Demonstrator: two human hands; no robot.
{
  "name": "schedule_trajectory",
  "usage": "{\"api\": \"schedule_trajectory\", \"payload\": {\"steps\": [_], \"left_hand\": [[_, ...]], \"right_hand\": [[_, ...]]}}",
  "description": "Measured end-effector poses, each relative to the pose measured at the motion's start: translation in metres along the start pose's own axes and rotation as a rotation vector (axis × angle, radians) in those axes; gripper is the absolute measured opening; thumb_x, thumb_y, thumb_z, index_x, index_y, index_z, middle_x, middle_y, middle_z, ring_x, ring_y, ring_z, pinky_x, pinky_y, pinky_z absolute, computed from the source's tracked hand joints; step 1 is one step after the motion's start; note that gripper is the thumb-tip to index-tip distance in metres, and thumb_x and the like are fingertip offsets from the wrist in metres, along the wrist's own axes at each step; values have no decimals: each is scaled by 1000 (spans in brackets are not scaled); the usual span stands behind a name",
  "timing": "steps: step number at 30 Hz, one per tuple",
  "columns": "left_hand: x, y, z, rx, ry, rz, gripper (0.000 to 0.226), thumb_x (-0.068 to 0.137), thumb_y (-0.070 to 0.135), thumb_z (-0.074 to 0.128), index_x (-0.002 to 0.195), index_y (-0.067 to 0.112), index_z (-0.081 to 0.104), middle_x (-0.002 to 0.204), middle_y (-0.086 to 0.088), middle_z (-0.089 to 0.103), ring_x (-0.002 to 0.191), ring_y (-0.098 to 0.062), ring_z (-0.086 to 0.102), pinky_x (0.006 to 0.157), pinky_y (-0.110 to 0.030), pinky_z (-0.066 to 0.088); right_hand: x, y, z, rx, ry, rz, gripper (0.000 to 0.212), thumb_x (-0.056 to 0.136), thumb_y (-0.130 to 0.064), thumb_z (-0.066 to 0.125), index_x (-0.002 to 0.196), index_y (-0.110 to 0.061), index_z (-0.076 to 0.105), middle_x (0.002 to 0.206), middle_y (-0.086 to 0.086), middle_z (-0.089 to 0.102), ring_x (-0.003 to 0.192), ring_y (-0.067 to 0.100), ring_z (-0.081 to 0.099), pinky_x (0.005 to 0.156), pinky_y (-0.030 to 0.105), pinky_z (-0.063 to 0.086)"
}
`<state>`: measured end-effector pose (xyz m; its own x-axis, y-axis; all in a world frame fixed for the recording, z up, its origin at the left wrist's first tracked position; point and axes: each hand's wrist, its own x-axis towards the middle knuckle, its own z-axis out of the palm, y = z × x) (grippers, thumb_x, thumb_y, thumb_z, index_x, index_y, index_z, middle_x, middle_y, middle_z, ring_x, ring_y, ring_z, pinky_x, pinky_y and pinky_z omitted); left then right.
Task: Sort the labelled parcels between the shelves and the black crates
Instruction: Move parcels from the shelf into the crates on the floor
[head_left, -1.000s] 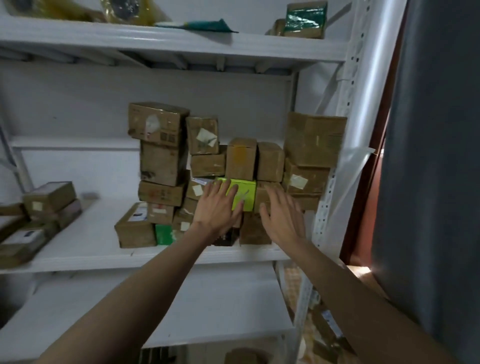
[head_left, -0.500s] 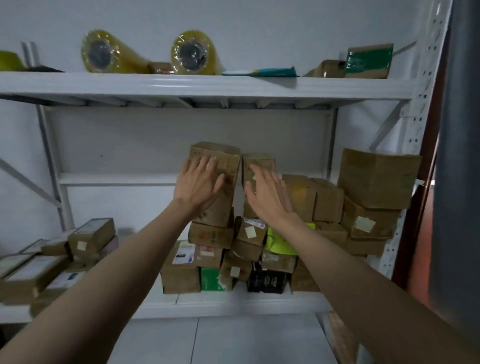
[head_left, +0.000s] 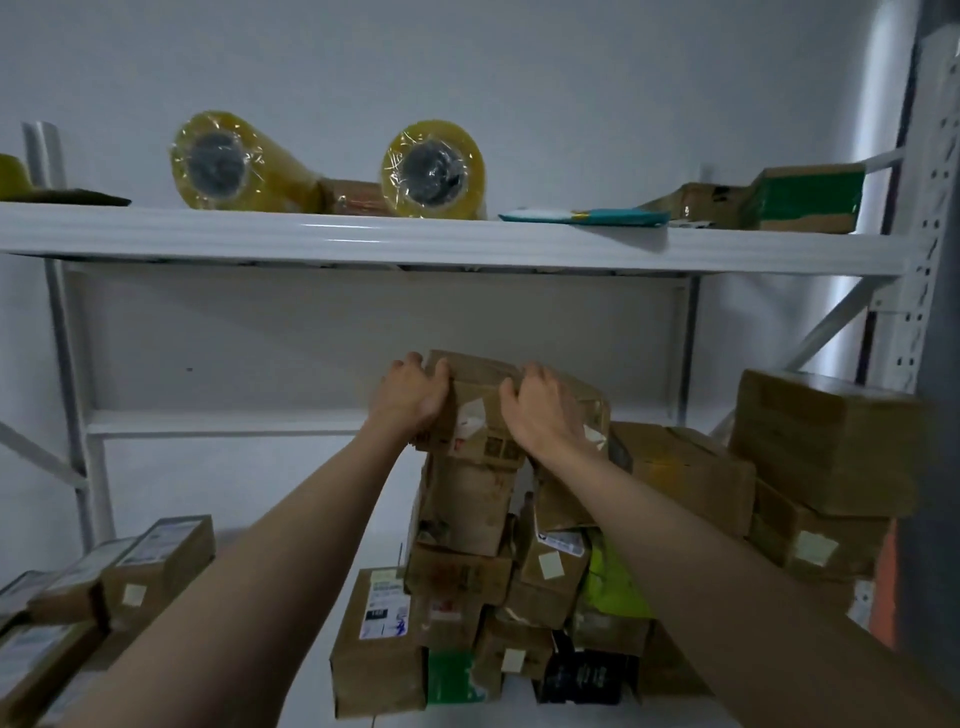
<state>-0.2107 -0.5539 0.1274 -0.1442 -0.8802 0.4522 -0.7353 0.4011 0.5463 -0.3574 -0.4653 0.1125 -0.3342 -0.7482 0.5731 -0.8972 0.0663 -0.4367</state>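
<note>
Head view: the left hand (head_left: 410, 397) and right hand (head_left: 545, 410) both grasp the top parcel (head_left: 483, 410) crowning the stack at 6 o'clock on the middle shelf (head_left: 249, 540). Pick-up seems underway; next, lift it straight up, since the leaning boxes beneath could topple

Top of the stack on the middle shelf (head_left: 291, 613): brown taped parcel (head_left: 480, 410), tilted, white label patches on its front, gripped at both upper corners by left hand (head_left: 410, 397) and right hand (head_left: 545, 410).
</note>
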Motion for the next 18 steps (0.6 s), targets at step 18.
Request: {"api": "schedule_trajectory", "payload": {"steps": [18], "left_hand": [[-82,-29,-30,-768,32,-79,41,105,43,31,108,13,59,92,0,60,83,-13,55,68,-31,44]], "right_hand": [[-52,-50,5,772,154,315,53,100,-41,52,150,-23,46,146,4,33,134,23,39,112,37,32]]}}
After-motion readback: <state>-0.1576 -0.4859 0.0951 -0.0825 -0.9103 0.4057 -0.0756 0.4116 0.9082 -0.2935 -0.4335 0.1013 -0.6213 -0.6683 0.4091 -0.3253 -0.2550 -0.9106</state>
